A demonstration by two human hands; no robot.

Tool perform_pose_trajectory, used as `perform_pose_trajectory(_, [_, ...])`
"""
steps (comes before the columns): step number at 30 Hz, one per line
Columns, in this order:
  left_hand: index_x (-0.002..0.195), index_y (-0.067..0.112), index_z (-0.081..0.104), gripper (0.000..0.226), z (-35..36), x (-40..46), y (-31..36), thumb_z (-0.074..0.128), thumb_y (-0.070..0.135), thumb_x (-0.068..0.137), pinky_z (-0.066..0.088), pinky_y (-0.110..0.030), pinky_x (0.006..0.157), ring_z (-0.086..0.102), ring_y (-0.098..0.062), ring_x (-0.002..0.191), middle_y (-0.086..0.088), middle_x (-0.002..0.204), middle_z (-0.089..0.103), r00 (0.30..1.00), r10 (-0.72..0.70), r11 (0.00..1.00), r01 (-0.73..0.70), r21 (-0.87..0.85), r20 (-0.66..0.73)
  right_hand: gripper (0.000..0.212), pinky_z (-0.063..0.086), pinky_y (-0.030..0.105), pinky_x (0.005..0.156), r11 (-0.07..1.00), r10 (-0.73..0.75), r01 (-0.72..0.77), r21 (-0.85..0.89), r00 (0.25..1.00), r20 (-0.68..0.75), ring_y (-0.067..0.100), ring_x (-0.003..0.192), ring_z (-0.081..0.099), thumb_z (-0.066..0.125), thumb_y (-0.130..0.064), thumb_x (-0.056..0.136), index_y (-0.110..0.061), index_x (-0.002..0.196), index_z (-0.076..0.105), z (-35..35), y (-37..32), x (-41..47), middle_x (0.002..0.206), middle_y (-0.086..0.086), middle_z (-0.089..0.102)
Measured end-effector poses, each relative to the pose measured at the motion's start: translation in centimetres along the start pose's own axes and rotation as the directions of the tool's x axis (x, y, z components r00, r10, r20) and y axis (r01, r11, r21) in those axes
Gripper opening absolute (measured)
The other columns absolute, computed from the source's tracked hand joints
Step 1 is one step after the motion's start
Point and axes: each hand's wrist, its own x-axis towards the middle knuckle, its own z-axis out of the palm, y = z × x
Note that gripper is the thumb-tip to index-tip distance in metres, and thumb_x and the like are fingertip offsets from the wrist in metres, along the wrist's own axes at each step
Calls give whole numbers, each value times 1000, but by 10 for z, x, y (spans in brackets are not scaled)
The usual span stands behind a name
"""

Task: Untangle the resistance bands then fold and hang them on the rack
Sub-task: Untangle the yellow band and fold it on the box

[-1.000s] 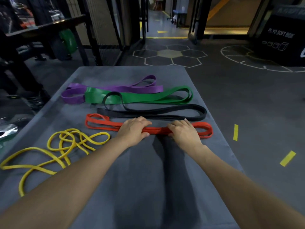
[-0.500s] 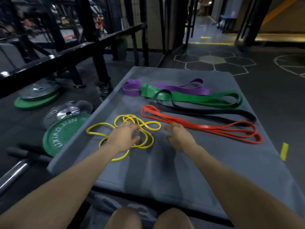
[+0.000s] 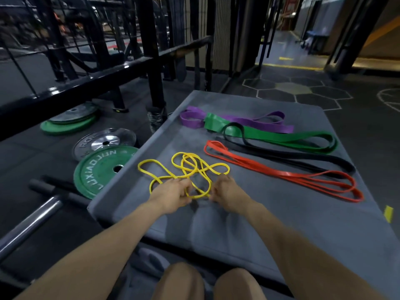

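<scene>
Now, left hand: the left hand (image 3: 173, 194) rests on the near edge of the yellow band (image 3: 190, 169), fingers curled into its loops and seemingly hooked round a strand.
Right hand: the right hand (image 3: 227, 192) pinches the same near loop from the other side; the exact fingertip contact is blurred.
Yellow band: a thin band lying in a knot of overlapping loops on the grey mat (image 3: 281, 224), near its left edge, between the two hands and just beyond them.
Risk, tightening: pulling both hands apart on the wrong strands would likely cinch the crossings tighter instead of opening them.
Risk, snap-back: a stretched strand that slips from a pinch could whip toward the hands.
Risk, neighbours: the red band (image 3: 281, 173) lies just beside the yellow loops; a wide sweep could drag it out of line.
Other bands: the black band (image 3: 292, 156), green band (image 3: 292, 137) and purple band (image 3: 249, 122) lie laid out long further back, overlapping at their left ends.
Rack: a black metal frame (image 3: 149, 61) stands beyond the mat; whether it is the hanging rack I cannot tell.
Writing: the green plate (image 3: 101, 169) on the floor carries raised white letters, upside down and not surely legible; the silver plate (image 3: 104, 142) shows "RO" and little more.
</scene>
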Motion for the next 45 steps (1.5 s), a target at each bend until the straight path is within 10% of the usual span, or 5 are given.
perform_pose_trajectory(16, [94, 7, 47, 13, -113, -16, -1, 48, 20, 93, 38, -36, 71, 54, -36, 90, -15, 88, 54, 761, -432, 870, 210, -447, -484, 11, 29, 30, 58, 837, 391, 22, 547, 675, -626, 25, 59, 40, 37, -14, 99, -8, 90, 34, -116, 27, -56, 68, 10, 46])
perform_pose_trajectory(24, [135, 10, 39, 70, -104, 4, 103, 74, 30, 77, 33, -33, 107, 40, -21, 127, -9, 136, 39, 934, 27, 899, -178, -400, -355, 17, 35, 32, 60, 843, 148, 236, 484, 762, -630, 18, 61, 40, 38, -11, 99, -7, 83, 40, -155, 3, -70, 60, 1, 41])
perform_pose_trajectory(32, [72, 13, 59, 21, -100, 25, 128, 55, 7, 91, 41, -18, 61, 51, 4, 53, 8, 62, 58, 934, 196, 748, -340, -570, -300, 20, 32, 16, 46, 828, 317, 226, 513, 566, -761, 14, 56, 36, 35, -17, 101, -14, 82, 38, -206, 32, -102, 65, 0, 40])
perform_pose_trajectory(40, [95, 7, 64, 18, -146, 21, 136, 49, 16, 96, 42, -19, 57, 46, 4, 48, 3, 66, 50, 918, 153, 718, -357, -598, -365, 43, 40, 27, 91, 890, 203, 66, 450, 828, -522, 20, 112, 55, 59, -18, 90, -8, 130, 46, -188, 28, -91, 117, 7, 58])
perform_pose_trajectory(45, [85, 15, 62, 17, -173, 19, 170, 50, 11, 95, 35, -13, 48, 41, 2, 44, 0, 63, 50, 869, 252, 686, -471, -554, -426, 16, 50, 35, 77, 851, 59, 240, 467, 840, -540, 16, 76, 63, 57, -18, 92, -10, 104, 63, -205, -7, -81, 86, 8, 67])
